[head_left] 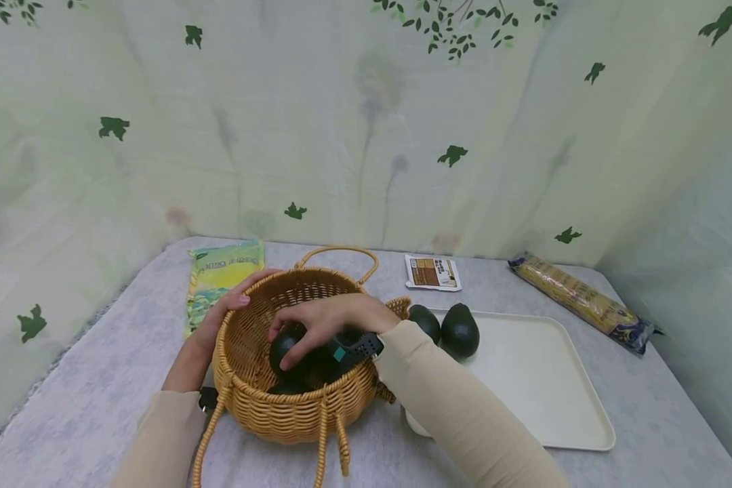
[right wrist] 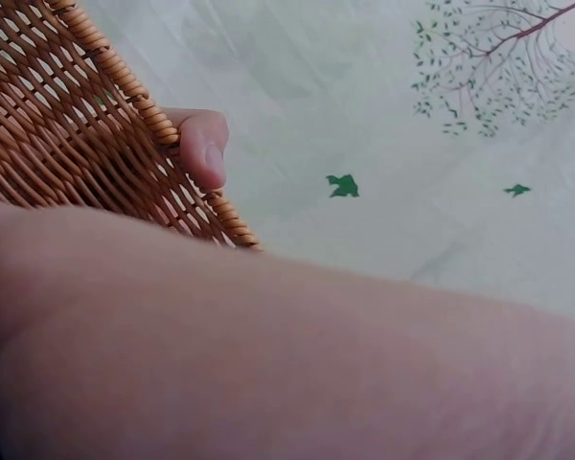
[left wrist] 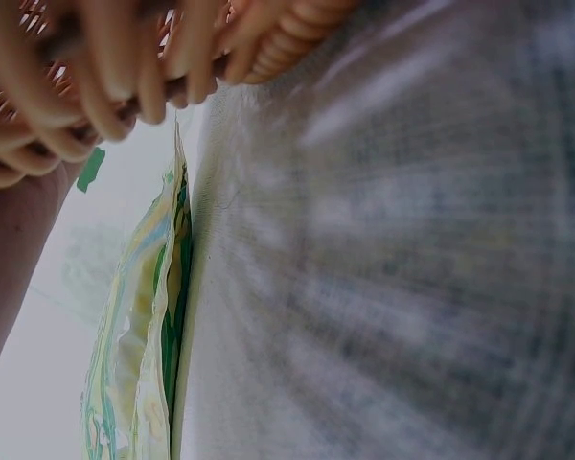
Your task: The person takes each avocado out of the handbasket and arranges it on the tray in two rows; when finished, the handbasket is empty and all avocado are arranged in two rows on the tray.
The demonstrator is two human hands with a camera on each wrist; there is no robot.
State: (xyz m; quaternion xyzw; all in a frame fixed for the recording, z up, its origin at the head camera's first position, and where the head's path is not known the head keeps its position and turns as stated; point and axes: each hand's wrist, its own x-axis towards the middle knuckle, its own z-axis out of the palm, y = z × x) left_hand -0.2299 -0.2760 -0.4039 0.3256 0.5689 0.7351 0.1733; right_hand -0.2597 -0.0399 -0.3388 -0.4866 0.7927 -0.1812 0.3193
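A round wicker basket (head_left: 268,415), tilted a little, stands at the middle of the table. My left hand (head_left: 221,317) grips its left rim, the thumb (right wrist: 207,158) hooked over the edge in the right wrist view. Inside the basket, my right hand (head_left: 326,320) holds a dark avocado (head_left: 280,351) between thumb and fingers. Another avocado (head_left: 289,388) shows low against the near wall, partly hidden by the rim. Two more avocados, a pear-shaped one (head_left: 460,332) and one partly behind the basket's side (head_left: 424,321), sit at the left end of a white tray (head_left: 537,379).
Behind my left hand lies a yellow-green packet (head_left: 227,268). A small brown-and-white packet (head_left: 432,273) lies at the back, and a long bag of noodles (head_left: 579,298) at the right. Basket handles (head_left: 322,440) hang over the near side. A patterned curtain (head_left: 317,122) encloses the table.
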